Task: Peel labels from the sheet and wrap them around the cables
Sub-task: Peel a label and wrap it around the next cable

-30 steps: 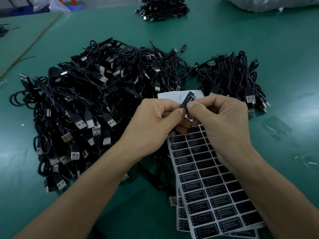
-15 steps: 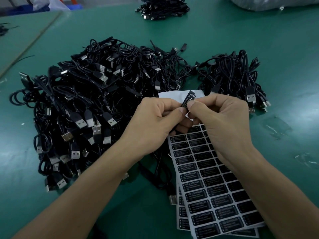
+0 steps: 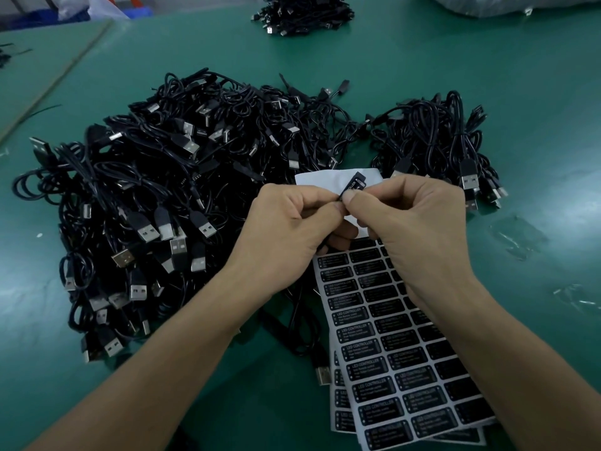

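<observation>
A black label (image 3: 354, 184) sticks up between the fingertips of both hands, over the bare white top of the label sheet (image 3: 383, 353). My left hand (image 3: 286, 229) pinches the label's lower end, and a thin black cable (image 3: 300, 323) seems to run down from under it to a USB plug near the sheet. My right hand (image 3: 413, 229) pinches the same label from the right with thumb and forefinger. The sheet carries several rows of black labels and lies on another sheet.
A big heap of black USB cables (image 3: 169, 203) fills the green table (image 3: 536, 92) to the left. A smaller bundle (image 3: 435, 141) lies behind my right hand, and another pile (image 3: 302, 11) sits at the far edge. Scraps of clear film (image 3: 517, 239) lie at right.
Almost nothing has moved; both hands keep pinching the label at the same spot, with the fingertips pressed slightly closer together.
</observation>
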The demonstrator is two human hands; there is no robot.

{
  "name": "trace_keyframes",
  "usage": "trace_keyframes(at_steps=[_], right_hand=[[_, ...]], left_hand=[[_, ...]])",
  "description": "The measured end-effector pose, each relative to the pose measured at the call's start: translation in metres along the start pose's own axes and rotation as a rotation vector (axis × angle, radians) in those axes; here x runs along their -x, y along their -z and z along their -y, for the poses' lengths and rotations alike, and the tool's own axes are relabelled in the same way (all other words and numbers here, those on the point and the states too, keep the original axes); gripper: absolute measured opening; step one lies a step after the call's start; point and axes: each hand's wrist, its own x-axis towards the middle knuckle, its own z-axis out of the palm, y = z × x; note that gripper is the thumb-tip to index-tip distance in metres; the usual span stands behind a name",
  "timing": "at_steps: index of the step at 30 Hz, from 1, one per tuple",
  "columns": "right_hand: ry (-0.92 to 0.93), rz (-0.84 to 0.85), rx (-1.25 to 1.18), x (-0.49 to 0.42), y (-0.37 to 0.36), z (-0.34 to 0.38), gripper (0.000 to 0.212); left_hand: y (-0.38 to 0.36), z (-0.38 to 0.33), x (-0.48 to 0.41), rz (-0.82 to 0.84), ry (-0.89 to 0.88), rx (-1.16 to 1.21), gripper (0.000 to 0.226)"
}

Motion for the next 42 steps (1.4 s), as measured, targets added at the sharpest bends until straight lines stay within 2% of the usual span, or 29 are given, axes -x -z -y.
trace_keyframes(at_steps=[4, 9, 15, 24, 28, 30, 32, 34, 38, 42], right_hand=[[-0.013, -0.017, 0.036, 0.000, 0.000, 0.000, 0.017], [-0.089, -0.069, 0.075, -0.002, 0.002, -0.005, 0.029], [-0.058, 0.068, -0.105, -0.004, 0.000, -0.002, 0.007], [-0.022, 0.106, -0.102, -0.001, 0.000, 0.000, 0.036], [-0.040, 0.141, -0.134, 0.000, 0.000, 0.002, 0.039], [-0.025, 0.197, -0.040, 0.003, -0.001, 0.003, 0.034], [0.006, 0.322, 0.101, 0.007, -0.004, 0.004, 0.024], [0.041, 0.459, 0.216, 0.012, -0.008, 0.006, 0.024], [0.099, 0.558, 0.182, 0.018, -0.019, 0.014, 0.017], [0.079, 0.566, 0.216, 0.026, -0.029, 0.020, 0.036]], left_hand=[[0.000, 0.000, 0.001, 0.015, -0.001, -0.004, 0.023], [0.001, -0.002, 0.001, 0.005, 0.000, -0.005, 0.028], [0.000, -0.005, 0.002, 0.036, -0.008, 0.025, 0.022], [0.003, -0.005, 0.001, 0.005, -0.078, -0.178, 0.028], [0.007, -0.010, 0.000, -0.135, -0.203, -0.311, 0.021], [0.009, -0.014, 0.000, -0.195, -0.235, -0.239, 0.021], [0.012, -0.019, -0.001, -0.240, -0.235, -0.098, 0.025], [0.014, -0.024, -0.001, -0.286, -0.189, 0.030, 0.027], [0.017, -0.031, -0.002, -0.322, -0.069, 0.243, 0.033], [0.023, -0.037, -0.005, -0.385, 0.006, 0.450, 0.030]])
